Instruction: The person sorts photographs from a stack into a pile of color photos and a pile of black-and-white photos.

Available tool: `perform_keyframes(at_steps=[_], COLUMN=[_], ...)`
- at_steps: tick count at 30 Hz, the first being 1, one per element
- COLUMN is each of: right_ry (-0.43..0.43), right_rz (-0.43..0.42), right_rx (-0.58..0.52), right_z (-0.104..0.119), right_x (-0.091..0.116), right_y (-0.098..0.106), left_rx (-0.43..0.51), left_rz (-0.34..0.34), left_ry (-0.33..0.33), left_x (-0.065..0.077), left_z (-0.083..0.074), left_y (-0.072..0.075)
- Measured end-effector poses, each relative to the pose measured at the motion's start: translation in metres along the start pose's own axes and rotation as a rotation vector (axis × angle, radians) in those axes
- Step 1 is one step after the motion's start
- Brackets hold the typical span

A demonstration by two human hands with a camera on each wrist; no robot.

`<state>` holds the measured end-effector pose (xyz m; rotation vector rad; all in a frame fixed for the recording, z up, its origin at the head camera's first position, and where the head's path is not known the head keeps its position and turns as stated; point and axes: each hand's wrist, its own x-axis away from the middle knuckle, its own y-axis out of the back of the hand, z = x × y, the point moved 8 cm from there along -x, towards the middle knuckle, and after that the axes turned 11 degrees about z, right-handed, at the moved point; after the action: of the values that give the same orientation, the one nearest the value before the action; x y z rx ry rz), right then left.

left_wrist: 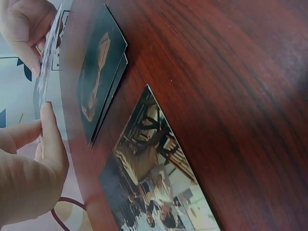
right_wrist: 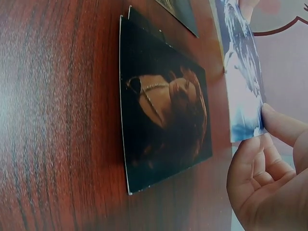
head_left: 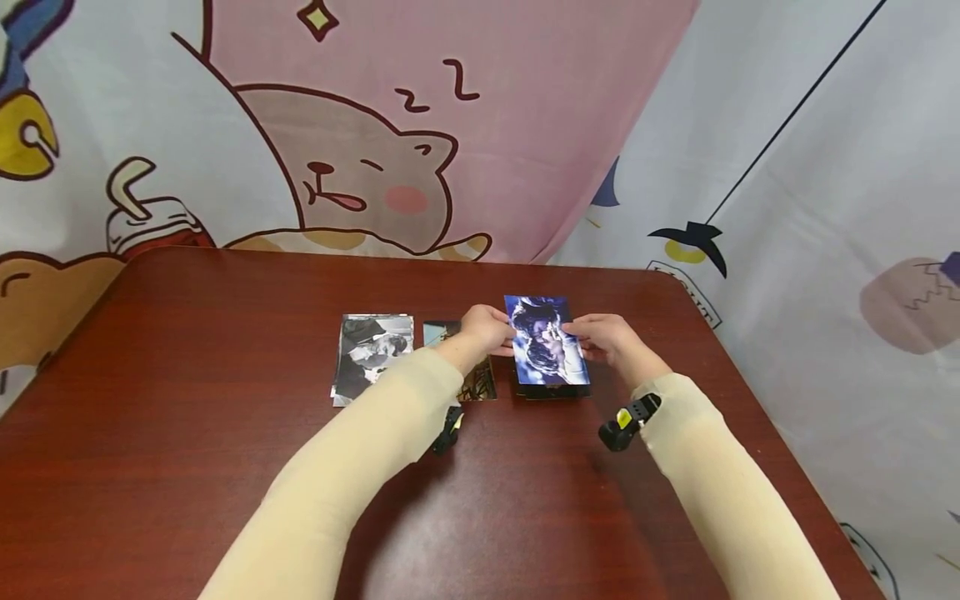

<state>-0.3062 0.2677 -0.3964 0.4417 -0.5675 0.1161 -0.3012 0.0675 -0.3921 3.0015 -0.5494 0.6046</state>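
A blue-and-white photo card (head_left: 542, 337) is held up off the table between both hands. The left hand (head_left: 486, 328) pinches its left edge between thumb and fingers, and the right hand (head_left: 604, 335) pinches its right edge. Below it lies a small stack of dark photo cards (right_wrist: 163, 106), whose top one shows a figure in warm brown tones. Just left of that stack, partly covered by the left forearm in the head view, a colourful photo card (left_wrist: 154, 178) with several figures lies flat.
Farther left on the brown table (head_left: 187, 400) rests a pile of black-and-white photo cards (head_left: 372, 350), slightly fanned at its edges. A cartoon-printed cloth (head_left: 562, 100) hangs behind the table's far edge and along the right side. Each wrist wears a small black camera (head_left: 628, 423).
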Motion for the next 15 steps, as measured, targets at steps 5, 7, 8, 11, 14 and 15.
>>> perform_keyframes(at_steps=[5,7,8,11,14,15], right_ry=[-0.023,-0.034,-0.035,-0.033,-0.019,-0.015], right_rz=[-0.023,-0.03,-0.028,-0.018,0.006,0.013], right_rx=[0.013,0.018,0.019,0.017,0.01,0.006], right_z=[-0.004,-0.006,-0.008,-0.011,-0.014,-0.015], right_x=[-0.001,-0.001,-0.002,-0.003,-0.004,-0.004], right_y=[0.005,0.006,0.007,0.008,0.009,0.009], left_rx=[0.015,0.03,0.033,0.03,0.006,-0.002], left_rz=[-0.008,-0.006,-0.006,-0.009,-0.011,-0.01], left_ry=[0.007,0.015,0.019,0.032,0.036,0.037], left_x=[-0.005,-0.009,-0.011,-0.015,-0.016,-0.016], left_z=[0.002,0.005,0.007,0.011,0.014,0.014], left_y=[-0.005,-0.008,-0.009,-0.012,-0.014,-0.014])
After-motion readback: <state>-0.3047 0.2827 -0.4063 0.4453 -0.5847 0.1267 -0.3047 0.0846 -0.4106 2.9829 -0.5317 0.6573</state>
